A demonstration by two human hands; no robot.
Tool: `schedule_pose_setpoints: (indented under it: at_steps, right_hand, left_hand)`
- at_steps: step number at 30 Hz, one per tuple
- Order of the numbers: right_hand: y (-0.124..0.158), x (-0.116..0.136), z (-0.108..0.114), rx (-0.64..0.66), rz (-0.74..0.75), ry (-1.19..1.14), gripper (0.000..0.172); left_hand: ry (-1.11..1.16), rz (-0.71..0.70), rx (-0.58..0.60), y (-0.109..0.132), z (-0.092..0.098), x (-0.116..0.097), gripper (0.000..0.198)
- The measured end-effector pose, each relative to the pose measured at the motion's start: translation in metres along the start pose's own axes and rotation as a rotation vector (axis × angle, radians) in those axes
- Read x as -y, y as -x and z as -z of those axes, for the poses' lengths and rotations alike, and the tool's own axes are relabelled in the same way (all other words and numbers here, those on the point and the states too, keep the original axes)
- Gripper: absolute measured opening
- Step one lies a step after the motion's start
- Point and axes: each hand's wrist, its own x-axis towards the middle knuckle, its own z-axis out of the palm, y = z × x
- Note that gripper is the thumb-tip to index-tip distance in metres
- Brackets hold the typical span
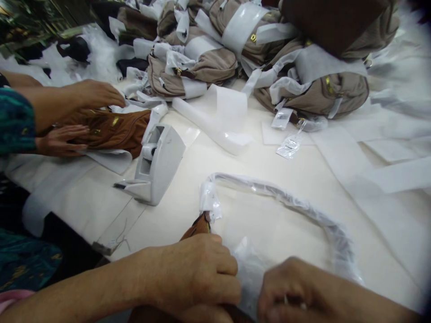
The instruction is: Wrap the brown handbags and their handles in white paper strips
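A brown handbag (195, 226) lies at the table's near edge, mostly hidden beneath my left hand (202, 273). The fingers of that hand are closed on its top edge, beside a zipper. From the bag's far corner, a strap wrapped in clear plastic (296, 204) curves across the table to the right. My right hand (292, 291) is closed just right of the bag, slightly blurred, with a small pale bit showing between its fingers; I cannot make out what it is. Crumpled clear plastic (249, 260) sits between my two hands.
A grey tape dispenser (168, 157) stands left of centre. Beyond it, a co-worker's hands (63, 137) rest on another brown bag (126, 128). Several taupe bags (215, 65) with white wrapping are piled at the back. White foam sheets (340, 157) cover the right side.
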Motion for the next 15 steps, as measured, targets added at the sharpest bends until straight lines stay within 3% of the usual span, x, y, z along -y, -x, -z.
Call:
schedule_pose_setpoints:
  at_steps: [3, 5, 8, 12, 15]
  right_hand:
    - [-0.002, -0.010, -0.001, -0.188, -0.328, 0.156, 0.032]
    - [-0.008, -0.016, -0.007, -0.212, -0.417, 0.185, 0.036]
    - [-0.019, -0.022, -0.013, -0.201, -0.324, -0.069, 0.037]
    - [-0.033, -0.021, -0.006, 0.030, -0.316, -0.508, 0.015]
    - [-0.050, -0.011, -0.007, 0.120, -0.288, -0.483, 0.006]
  left_hand:
    - [-0.017, -0.014, -0.008, 0.000, 0.002, -0.002, 0.026]
    - [-0.026, -0.027, -0.026, 0.000, 0.003, -0.005, 0.026]
    - [-0.008, -0.009, -0.091, 0.001, 0.003, -0.009, 0.024]
    - [-0.021, 0.060, -0.106, 0.000, 0.001, -0.014, 0.018]
    - [-0.037, 0.018, -0.029, -0.008, 0.005, -0.018, 0.015]
